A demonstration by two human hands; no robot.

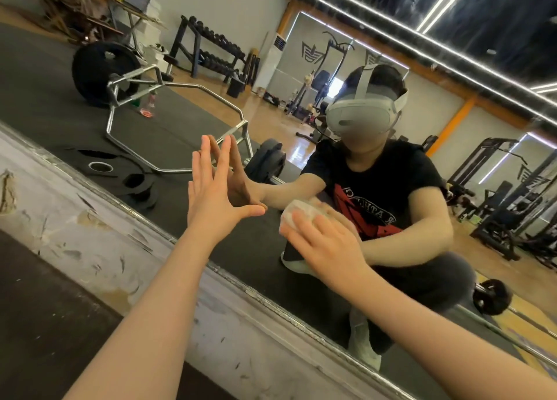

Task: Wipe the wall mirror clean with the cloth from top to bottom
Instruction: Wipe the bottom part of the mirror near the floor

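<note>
The right hand [325, 242] presses the white cloth [294, 214] on the low part of the wall mirror [187, 98], fingers lightly curled over it, while the left hand [215, 194] leans flat, fingers straight and spread, so the wiping looks near the bottom and next needs a downward rub.

Black T-shirt [370, 170] in mirror — mirrored letters, partly "ATH".

Bare mirror [187, 104] glass above hands
</note>
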